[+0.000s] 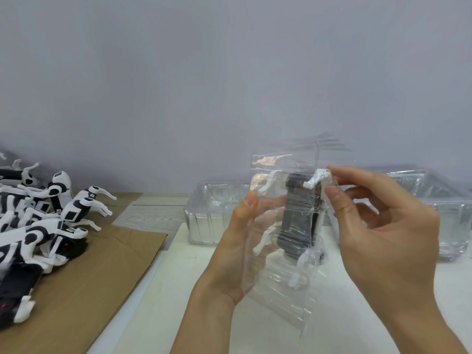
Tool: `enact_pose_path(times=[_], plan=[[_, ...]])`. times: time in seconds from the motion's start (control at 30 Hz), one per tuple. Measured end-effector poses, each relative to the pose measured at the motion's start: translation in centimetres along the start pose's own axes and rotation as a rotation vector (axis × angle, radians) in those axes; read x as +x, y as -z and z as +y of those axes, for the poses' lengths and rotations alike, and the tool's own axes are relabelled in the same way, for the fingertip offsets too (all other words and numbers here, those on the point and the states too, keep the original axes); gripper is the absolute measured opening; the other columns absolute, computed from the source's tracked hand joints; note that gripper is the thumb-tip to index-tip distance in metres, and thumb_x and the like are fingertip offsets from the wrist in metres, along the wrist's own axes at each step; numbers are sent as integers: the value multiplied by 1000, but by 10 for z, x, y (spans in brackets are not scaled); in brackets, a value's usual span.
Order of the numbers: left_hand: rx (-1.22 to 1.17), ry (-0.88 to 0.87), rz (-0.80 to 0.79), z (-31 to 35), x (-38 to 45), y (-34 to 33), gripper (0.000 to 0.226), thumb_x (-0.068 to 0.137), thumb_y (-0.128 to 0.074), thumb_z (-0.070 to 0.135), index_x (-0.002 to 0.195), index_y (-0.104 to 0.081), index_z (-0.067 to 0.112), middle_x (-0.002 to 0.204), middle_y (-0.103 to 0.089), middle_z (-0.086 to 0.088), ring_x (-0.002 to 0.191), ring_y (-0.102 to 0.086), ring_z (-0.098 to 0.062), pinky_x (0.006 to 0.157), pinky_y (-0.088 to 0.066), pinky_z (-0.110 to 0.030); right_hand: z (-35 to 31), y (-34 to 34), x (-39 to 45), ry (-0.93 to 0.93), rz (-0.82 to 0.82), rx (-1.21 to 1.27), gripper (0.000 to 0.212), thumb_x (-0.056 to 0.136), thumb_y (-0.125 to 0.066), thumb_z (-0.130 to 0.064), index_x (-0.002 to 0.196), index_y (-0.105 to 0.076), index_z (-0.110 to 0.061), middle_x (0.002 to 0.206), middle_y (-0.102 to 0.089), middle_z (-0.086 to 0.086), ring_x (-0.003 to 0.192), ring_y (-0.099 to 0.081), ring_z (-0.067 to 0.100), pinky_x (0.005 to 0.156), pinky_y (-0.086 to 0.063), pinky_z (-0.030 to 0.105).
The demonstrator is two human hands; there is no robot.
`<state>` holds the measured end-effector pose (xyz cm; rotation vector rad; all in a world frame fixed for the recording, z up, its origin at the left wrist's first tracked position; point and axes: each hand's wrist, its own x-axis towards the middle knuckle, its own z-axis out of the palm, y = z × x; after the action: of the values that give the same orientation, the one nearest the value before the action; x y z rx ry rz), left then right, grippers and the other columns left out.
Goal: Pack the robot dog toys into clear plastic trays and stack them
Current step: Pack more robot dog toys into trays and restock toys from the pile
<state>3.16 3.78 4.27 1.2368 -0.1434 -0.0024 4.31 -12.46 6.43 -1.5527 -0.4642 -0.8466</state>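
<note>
1. Your left hand (237, 241) grips the clear plastic tray (281, 226) from its 9 o'clock side, thumb on the near face and fingers curled behind it; the tray is held upright above the white table (184, 290).
2. A robot dog toy (297, 221), dark grey body with white legs, sits inside the held tray, its body running from 12 to 6 o'clock; the legs splay toward 9 o'clock and toward 5 o'clock.
3. Your right hand (383, 226) approaches from 3 o'clock; thumb and forefinger pinch the white leg at the toy's 1 o'clock corner, along with the tray's edge there. The remaining fingers are loosely curled behind.
4. At 9 o'clock from the tray, a pile of loose robot dog toys (38, 226), white and black, lies on a sheet of brown cardboard (97, 277).
5. Behind the held tray, at 10 o'clock, a stack of clear trays (212, 215) stands on the table against the grey wall (229, 72); you cannot tell through the plastic whether it holds toys.
6. At 3 o'clock, beyond your right hand, a second clear stack (449, 221) stands on the table, partly hidden by the hand.
7. A strip of pale wood-grain surface (153, 213) shows between the cardboard and the white table.
</note>
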Motion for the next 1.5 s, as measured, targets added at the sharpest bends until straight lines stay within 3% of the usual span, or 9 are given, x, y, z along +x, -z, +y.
enact_pose_path(times=[0.37, 0.7, 0.87, 1.0, 1.07, 1.13, 1.27, 1.4, 1.5], plan=[[-49, 22, 31, 4, -4, 0, 92, 56, -77, 78, 124, -70, 16, 130, -66, -15, 131, -53, -36, 118, -25, -63, -12, -3, 1, 25, -9, -11, 21, 89, -73, -14, 104, -72, -28, 91, -68, -7, 77, -63, 16, 68, -51, 20], [555, -20, -42, 28, -6, 10, 50, 67, -67, 69, 102, -75, 34, 111, -73, 7, 111, -65, -11, 103, -42, -43, -1, 13, 4, -255, 30, -16, 25, 80, -55, -14, 75, -74, -30, 67, -65, -1, 56, -52, 6, 50, -39, 11], [790, 98, -16, 37, -12, 15, 64, 46, -72, 76, 106, -70, 52, 121, -64, 22, 122, -54, 2, 96, -44, -23, 12, 25, 8, -516, 178, -46, 26, 69, -49, -12, 58, -71, -22, 56, -58, 12, 51, -46, 18, 50, -36, 29], [975, 225, -29, 42, -18, 18, 75, 34, -77, 76, 105, -63, 59, 97, -60, 41, 94, -58, 18, 69, -43, -3, 16, 31, 13, -591, 235, 29, 33, 68, -43, -9, 53, -69, -24, 56, -62, -4, 48, -50, 10, 38, -36, 17], [1135, 313, -67, 40, -18, 15, 78, 36, -80, 76, 108, -59, 58, 117, -51, 35, 113, -49, 7, 93, -42, -15, 16, 30, 13, -587, 220, 48, 34, 69, -44, -8, 55, -70, -24, 58, -64, -4, 49, -51, 10, 38, -36, 16], [1315, 372, -112, 34, -17, 7, 81, 45, -85, 71, 117, -51, 53, 131, -37, 27, 130, -30, -5, 117, -22, -36, 15, 26, 11, -581, 171, 46, 37, 74, -45, -4, 58, -70, -24, 60, -65, -3, 51, -51, 11, 41, -38, 18], [1411, 366, -195, 20, -11, -11, 100, 51, -88, 65, 135, -34, 53, 142, -24, 23, 142, -8, -6, 122, 9, -50, 13, 16, 5, -538, -39, -42, 45, 83, -48, 4, 65, -72, -28, 67, -69, -5, 54, -57, 7, 52, -44, 24], [1238, 230, -257, 13, -7, -24, 93, 58, -82, 69, 133, -29, 63, 141, -28, 32, 134, -18, 3, 121, -13, -41, 14, 8, -2, -485, -241, -176, 39, 84, -53, -1, 67, -72, -30, 68, -70, -10, 55, -62, 8, 47, -46, 16], [1058, 88, -155, 11, -3, -20, 66, 73, -77, 62, 130, -43, 57, 131, -41, 35, 120, -40, 15, 101, -39, -21, 19, 6, -6, -480, -340, -277, 34, 85, -56, -8, 68, -72, -32, 70, -69, -16, 61, -64, 6, 46, -43, 12]])
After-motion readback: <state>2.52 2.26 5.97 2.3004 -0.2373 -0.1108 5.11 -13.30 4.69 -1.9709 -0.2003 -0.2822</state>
